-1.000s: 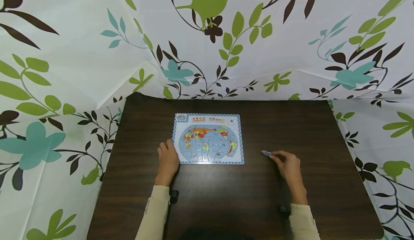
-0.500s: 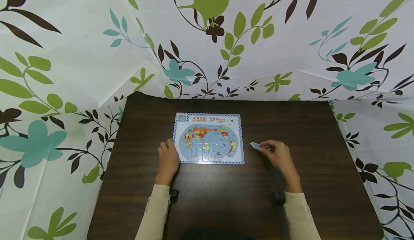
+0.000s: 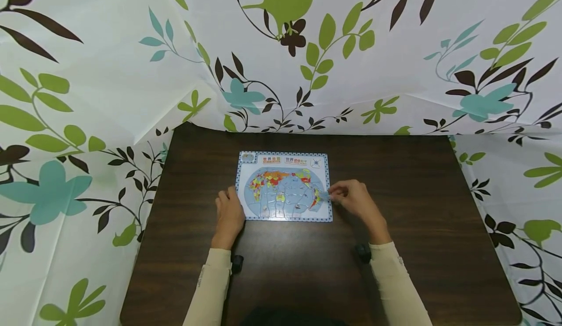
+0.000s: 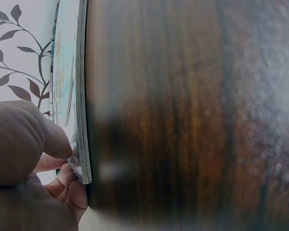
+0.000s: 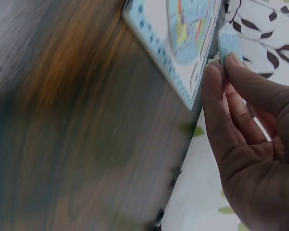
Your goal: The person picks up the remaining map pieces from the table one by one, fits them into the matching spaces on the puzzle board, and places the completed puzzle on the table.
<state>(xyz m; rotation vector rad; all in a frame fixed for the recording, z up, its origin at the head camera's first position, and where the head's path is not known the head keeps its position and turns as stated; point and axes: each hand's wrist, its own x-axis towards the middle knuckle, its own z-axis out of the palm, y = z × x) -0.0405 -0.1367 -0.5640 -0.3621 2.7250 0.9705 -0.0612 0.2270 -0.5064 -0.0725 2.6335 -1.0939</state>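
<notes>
A world-map jigsaw puzzle board (image 3: 285, 161) with a dotted blue border lies flat on the dark wooden table. At its lower left corner, my left hand (image 3: 230, 218) holds the edge; in the left wrist view, the thumb (image 4: 55, 139) lies at the board's corner with the fingers curled beside it. My right hand (image 3: 355, 199) pinches a small pale blue puzzle piece (image 5: 229, 41) between thumb and fingertips. That piece is over the right edge of the board, beside the map's right side. Whether it touches the board, I cannot tell.
The dark wooden table (image 3: 417, 184) extends around the board on every side. A white cloth (image 3: 333, 116) printed with leaves, flowers and a bird hangs behind and along both sides of it.
My right hand has moved left and up across the table, bringing the puzzle piece from the bare wood to the board's right edge. The left hand has stayed at the board's left edge.
</notes>
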